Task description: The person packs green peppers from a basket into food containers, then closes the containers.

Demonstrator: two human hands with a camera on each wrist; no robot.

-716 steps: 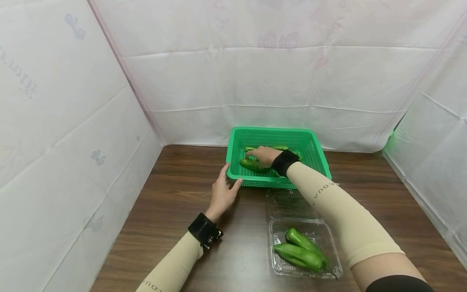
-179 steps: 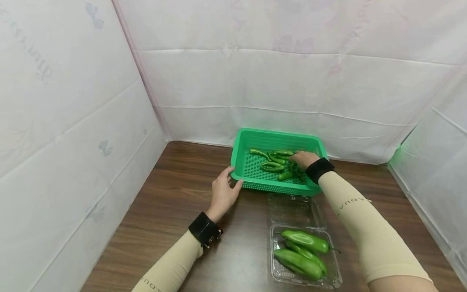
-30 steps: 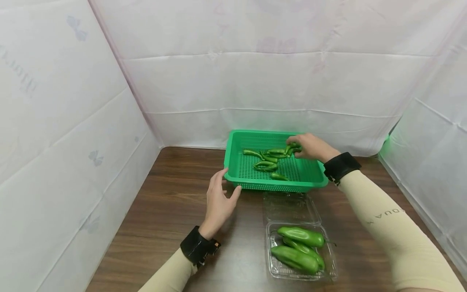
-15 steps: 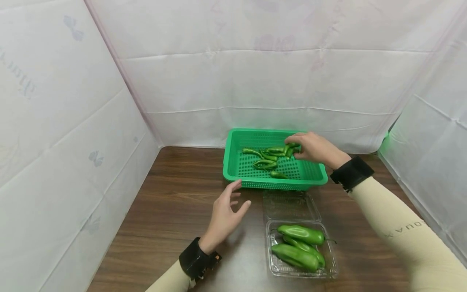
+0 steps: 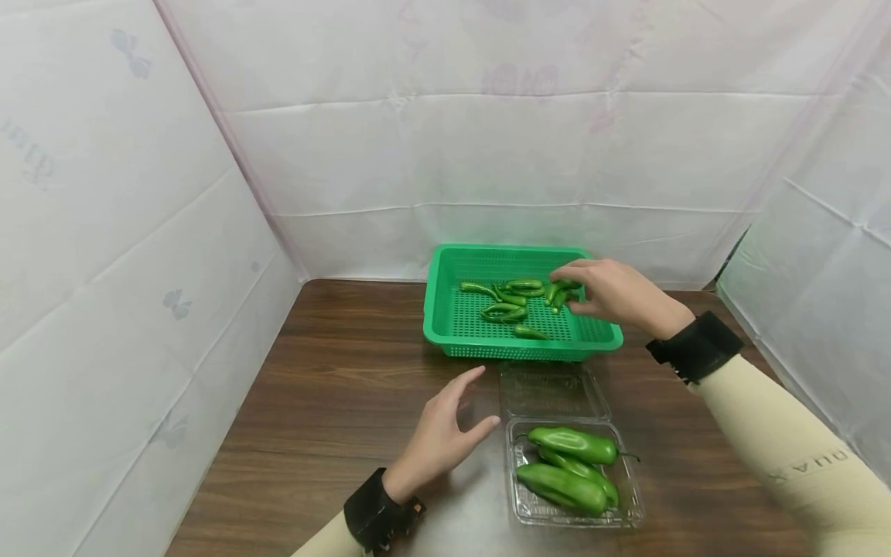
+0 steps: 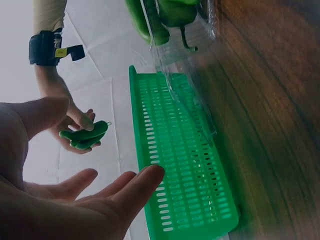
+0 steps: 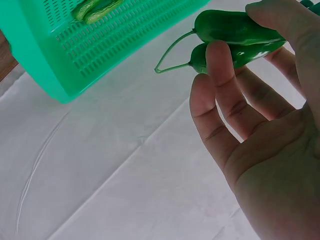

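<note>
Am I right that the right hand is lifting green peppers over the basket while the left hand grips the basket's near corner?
Not quite. The left hand grips nothing: the head view shows it open above the table, apart from the green basket. The rest holds: the right hand pinches small green peppers over the basket, as the right wrist view shows.

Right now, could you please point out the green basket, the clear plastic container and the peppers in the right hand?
green basket (image 5: 511,353): head view, near wall.
clear plastic container (image 5: 632,507): head view, right rim.
held peppers (image 7: 235,29): right wrist view, upper pepper's body.
</note>
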